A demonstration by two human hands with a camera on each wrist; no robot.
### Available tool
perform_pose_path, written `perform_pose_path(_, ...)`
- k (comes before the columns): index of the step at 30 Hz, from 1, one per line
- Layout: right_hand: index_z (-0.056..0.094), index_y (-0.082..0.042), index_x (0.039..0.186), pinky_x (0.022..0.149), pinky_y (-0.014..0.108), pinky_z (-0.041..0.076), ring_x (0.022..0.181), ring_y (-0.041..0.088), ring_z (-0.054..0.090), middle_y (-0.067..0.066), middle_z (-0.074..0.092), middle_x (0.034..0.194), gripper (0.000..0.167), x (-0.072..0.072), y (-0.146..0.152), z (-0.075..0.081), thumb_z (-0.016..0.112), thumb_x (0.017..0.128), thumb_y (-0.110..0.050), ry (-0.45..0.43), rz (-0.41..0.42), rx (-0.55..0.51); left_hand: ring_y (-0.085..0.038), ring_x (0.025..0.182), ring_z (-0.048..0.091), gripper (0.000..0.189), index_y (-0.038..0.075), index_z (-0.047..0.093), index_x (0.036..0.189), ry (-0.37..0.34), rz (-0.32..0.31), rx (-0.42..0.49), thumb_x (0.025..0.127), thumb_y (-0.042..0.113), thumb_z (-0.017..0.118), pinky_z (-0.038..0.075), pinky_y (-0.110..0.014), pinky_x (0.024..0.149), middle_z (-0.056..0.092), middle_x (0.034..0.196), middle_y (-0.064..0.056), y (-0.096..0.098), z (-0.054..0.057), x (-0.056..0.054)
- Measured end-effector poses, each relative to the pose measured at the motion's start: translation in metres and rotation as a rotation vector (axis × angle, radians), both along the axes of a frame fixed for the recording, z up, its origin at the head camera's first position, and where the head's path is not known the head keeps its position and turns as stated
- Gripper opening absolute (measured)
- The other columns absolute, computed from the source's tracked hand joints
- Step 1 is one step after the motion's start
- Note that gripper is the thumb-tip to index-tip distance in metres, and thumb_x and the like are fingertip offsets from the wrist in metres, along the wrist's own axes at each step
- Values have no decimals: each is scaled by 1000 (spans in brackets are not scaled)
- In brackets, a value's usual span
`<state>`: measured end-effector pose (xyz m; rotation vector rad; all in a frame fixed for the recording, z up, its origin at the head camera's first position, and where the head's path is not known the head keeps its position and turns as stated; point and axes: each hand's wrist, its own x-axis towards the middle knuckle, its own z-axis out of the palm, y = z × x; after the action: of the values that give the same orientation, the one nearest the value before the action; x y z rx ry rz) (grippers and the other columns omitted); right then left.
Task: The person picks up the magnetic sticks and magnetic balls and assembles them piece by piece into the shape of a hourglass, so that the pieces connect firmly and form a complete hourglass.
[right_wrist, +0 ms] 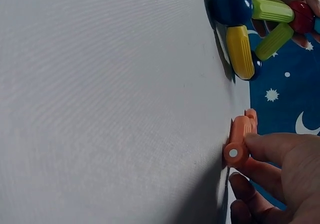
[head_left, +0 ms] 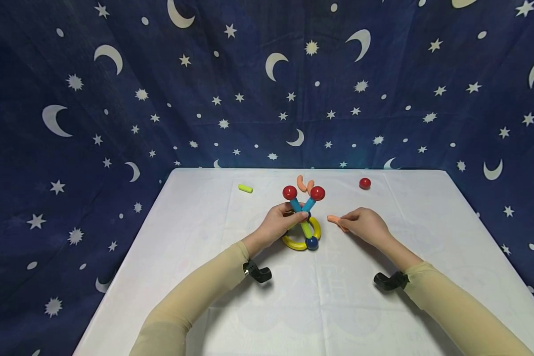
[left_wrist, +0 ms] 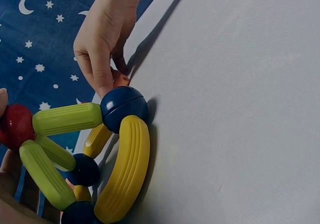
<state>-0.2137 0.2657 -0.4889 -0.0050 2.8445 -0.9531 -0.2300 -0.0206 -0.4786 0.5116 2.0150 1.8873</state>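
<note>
My left hand (head_left: 276,226) grips a magnetic stick-and-ball model around its middle red ball (left_wrist: 16,126). The model's base is a ring of yellow curved rods (left_wrist: 125,171) joined by blue balls (left_wrist: 124,108). Lime green rods (left_wrist: 67,119) slant from those balls to the middle ball. Above it, two light blue rods (head_left: 309,204) spread in a V, each topped by a red ball (head_left: 317,193). To the right, my right hand (head_left: 367,226) pinches an orange rod (right_wrist: 241,131) at the tabletop, apart from the model. My fingers partly cover this rod.
Behind the model, two orange curved rods (head_left: 301,183) lie close together. A short lime green rod (head_left: 245,188) lies at the back left and a loose red ball (head_left: 365,183) at the back right. The white-covered table (head_left: 267,316) ends at a dark blue star-and-moon curtain (head_left: 249,74).
</note>
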Motion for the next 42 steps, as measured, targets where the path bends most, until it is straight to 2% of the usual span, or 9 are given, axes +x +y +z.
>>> perform_pose_path(3, 82, -15, 89, 69, 36, 47, 86, 24, 57, 2, 70, 86, 25, -1, -3, 0, 74, 94, -38, 21, 11, 10, -18, 108, 66, 32, 9, 72, 125, -6, 6, 2, 99, 27, 71, 47, -39, 101, 75, 112, -15, 0, 1, 1)
perform_pose_path(11, 75, -6, 105, 65, 34, 49, 76, 23, 57, 3, 67, 82, 29, -4, -10, 0, 78, 91, -31, 93, 24, 48, -19, 108, 66, 32, 8, 71, 126, -12, 5, 9, 99, 26, 70, 47, -40, 100, 73, 115, -18, -1, 0, 0)
perform_pose_path(15, 71, -3, 121, 61, 31, 50, 74, 23, 58, 11, 69, 97, 35, -9, -9, 4, 72, 96, -27, -5, 46, -78, -19, 108, 65, 32, 10, 72, 124, -6, -1, 6, 98, 29, 71, 48, -39, 99, 74, 113, -14, -2, 0, 0)
perform_pose_path(19, 65, -2, 133, 66, 34, 45, 87, 28, 53, 15, 68, 110, 47, -21, -7, 20, 68, 99, -35, -137, 52, -255, -19, 109, 66, 32, 10, 73, 123, -4, -4, 12, 98, 31, 72, 48, -39, 99, 75, 112, -12, -2, 0, -1)
perform_pose_path(24, 63, 0, 135, 85, 42, 42, 107, 28, 52, 8, 72, 111, 56, -38, -8, 46, 71, 97, -40, -248, 58, -479, -18, 108, 66, 33, 10, 73, 123, -7, 7, 14, 98, 31, 72, 50, -40, 98, 76, 110, -9, -2, 0, -1)
perform_pose_path(27, 60, 2, 136, 85, 38, 41, 102, 24, 53, 4, 73, 103, 58, -47, -11, 60, 72, 97, -39, -321, 77, -579, -17, 108, 66, 33, 10, 73, 123, -8, 15, 7, 97, 30, 73, 50, -38, 97, 76, 109, -7, -2, 1, -1)
perform_pose_path(33, 61, -1, 133, 77, 30, 43, 85, 17, 53, -2, 69, 92, 47, -66, -18, 72, 69, 100, -34, -412, 83, -695, -19, 107, 66, 32, 10, 73, 124, -9, 21, 6, 97, 29, 73, 49, -38, 96, 76, 109, -9, 0, 1, -1)
perform_pose_path(39, 73, -14, 114, 80, 31, 41, 94, 22, 49, 2, 64, 99, 23, -82, -26, 75, 65, 102, -31, -474, 98, -785, -17, 102, 68, 32, 8, 72, 125, -23, 24, 18, 98, 25, 72, 50, -36, 97, 75, 111, -14, 1, 1, -1)
perform_pose_path(42, 73, -14, 113, 82, 31, 42, 97, 22, 52, 4, 65, 106, 21, -87, -33, 78, 62, 103, -29, -484, 140, -820, -17, 101, 69, 32, 7, 71, 127, -30, 26, 19, 99, 22, 71, 50, -36, 97, 74, 113, -17, 2, 1, 0)
